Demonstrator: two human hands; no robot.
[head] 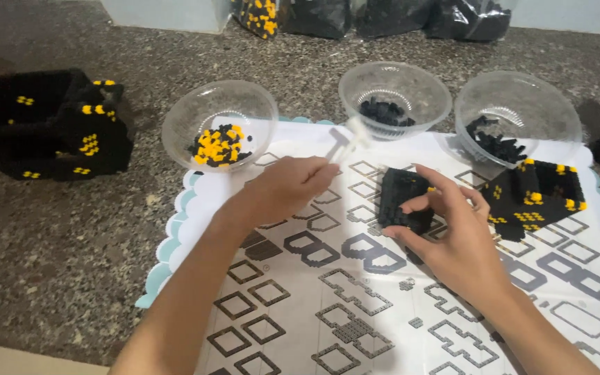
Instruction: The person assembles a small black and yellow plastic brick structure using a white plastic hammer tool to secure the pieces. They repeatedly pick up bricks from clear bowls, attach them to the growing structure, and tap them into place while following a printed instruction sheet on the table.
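Observation:
My left hand [287, 186] is closed around a small white plastic tool [347, 137] whose tip points up toward the middle bowl. My right hand [453, 236] grips a black block assembly [401, 198] that rests on the printed paper sheet [328, 305], thumb below it and fingers over its right side. A larger black and yellow block assembly [539, 198] lies on the sheet just right of my right hand.
Three clear plastic bowls stand at the sheet's far edge: left bowl [220, 125] with yellow and black bricks, middle bowl [395, 90] and right bowl [517, 118] with black bricks. A big black and yellow block build [46, 125] sits at far left. Plastic bags [355, 15] line the back.

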